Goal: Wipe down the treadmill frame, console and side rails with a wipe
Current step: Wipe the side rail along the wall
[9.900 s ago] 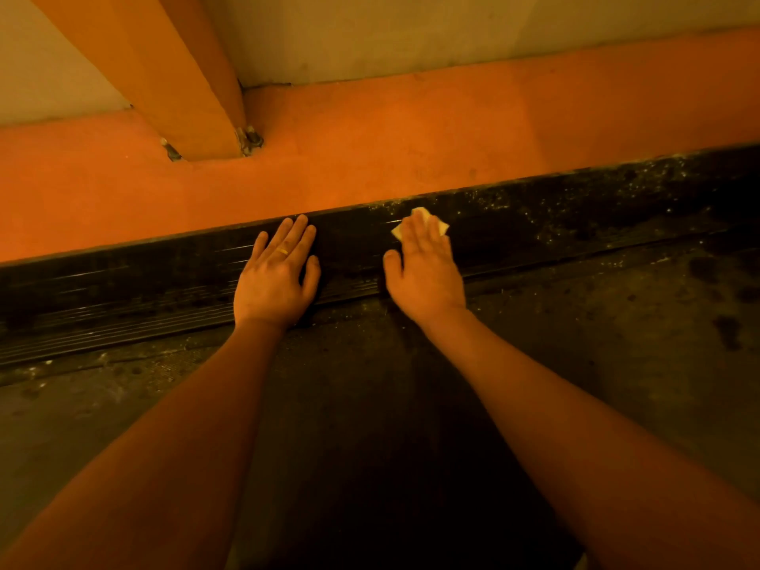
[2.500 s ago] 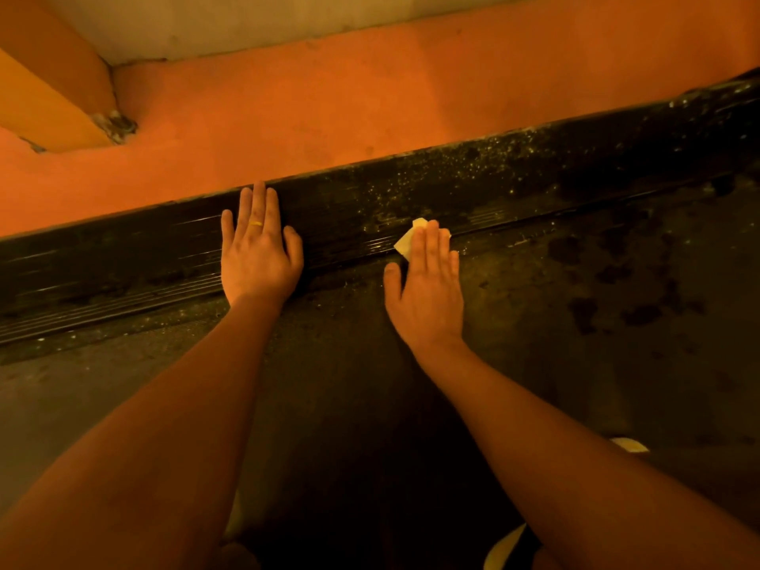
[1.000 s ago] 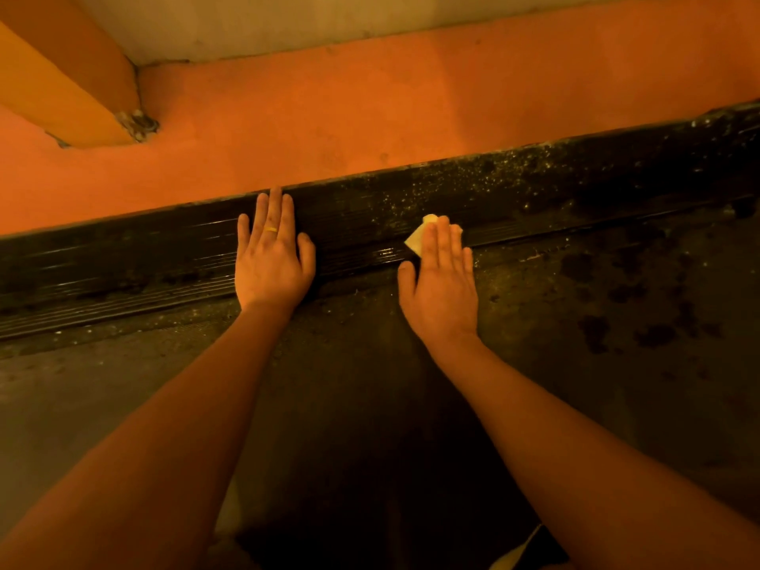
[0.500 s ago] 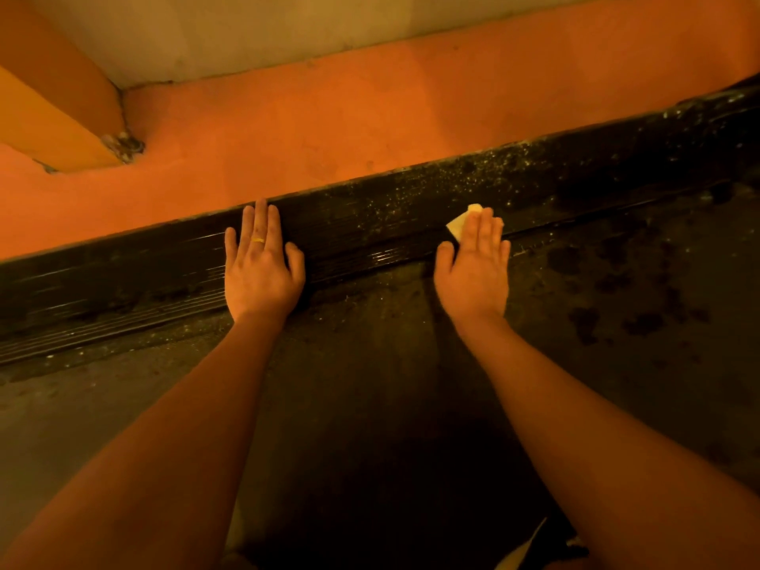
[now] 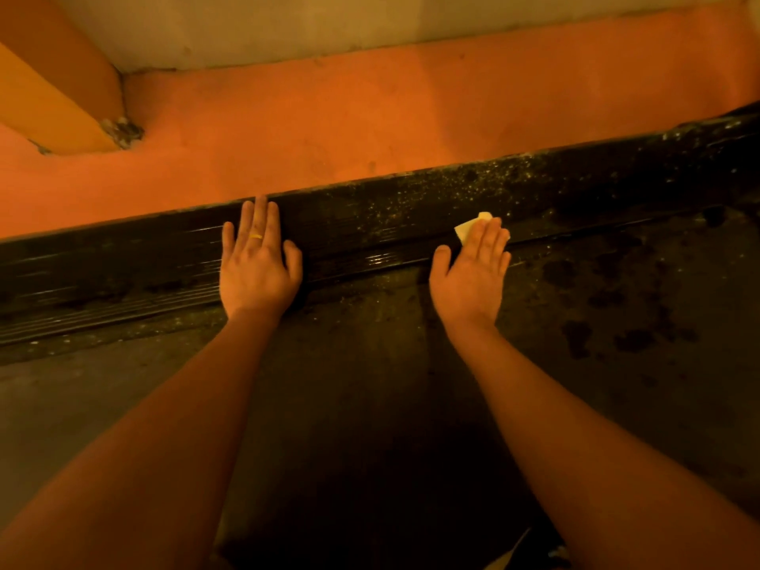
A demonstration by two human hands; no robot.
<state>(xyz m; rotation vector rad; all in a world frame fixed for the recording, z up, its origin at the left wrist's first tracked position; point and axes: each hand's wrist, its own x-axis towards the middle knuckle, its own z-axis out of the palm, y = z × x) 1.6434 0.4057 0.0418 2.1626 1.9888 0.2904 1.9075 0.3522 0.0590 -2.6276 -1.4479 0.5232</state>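
A black ribbed treadmill side rail (image 5: 370, 224) runs across the view from lower left to upper right, speckled with pale dust on its right part. My right hand (image 5: 473, 277) lies flat with straight fingers and presses a small pale wipe (image 5: 469, 228) onto the rail's inner edge; only a corner of the wipe shows past the fingertips. My left hand (image 5: 257, 265), with a ring on one finger, rests flat on the rail to the left, fingers straight. The dark treadmill belt (image 5: 370, 405) fills the lower part of the view, under both forearms.
An orange floor (image 5: 370, 117) lies beyond the rail, bounded by a pale wall (image 5: 288, 26). An orange post (image 5: 53, 92) stands at the upper left, bolted to the floor. Dark blotches (image 5: 608, 322) mark the belt at the right.
My right hand has slid the wipe to the right along the rail's inner edge. My left hand has stayed flat at about the same spot.
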